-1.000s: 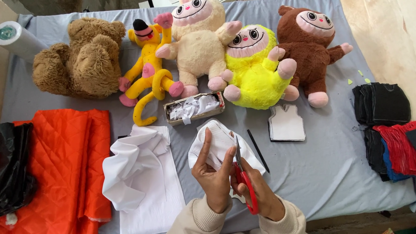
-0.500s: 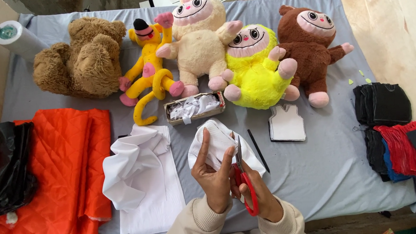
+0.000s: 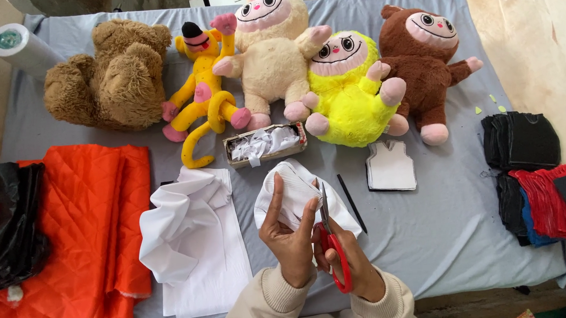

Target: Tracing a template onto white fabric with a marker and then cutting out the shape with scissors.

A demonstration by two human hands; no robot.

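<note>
**A:** ok so what's different from a second ago? I'm squinting and seeing almost nothing.

**B:** pretty much nothing, honestly. The left hand [image 3: 290, 231] keeps the same pinch on the white fabric piece [image 3: 295, 193], thumb up on one side, fingers on the other, held just above the grey table cover [image 3: 449, 235]. The right hand [image 3: 352, 263] is wrapped closed through the red-handled scissors [image 3: 331, 242], same as before. The blades sit right at the cloth's right edge, pointing up and away from the person.

**A:** blades open or shut?

**B:** can't really tell, they look nearly together. If they moved at all it's a tiny bit. So my read is the cut is mid-way along that edge, slow careful snipping, not a big chop.

**A:** anything else shift on the table?

**B:** nope. The crumpled white cloth [image 3: 192, 243] lies left of the hands, the small box of white scraps [image 3: 265, 144] sits just beyond them, and the black pencil [image 3: 351, 202] lies to the right, near the little vest-shaped pattern [image 3: 390, 166]. The plush toys in the back row, like the yellow one [image 3: 346, 94], haven't budged, and neither has the orange quilted fabric [image 3: 78, 229].
</note>
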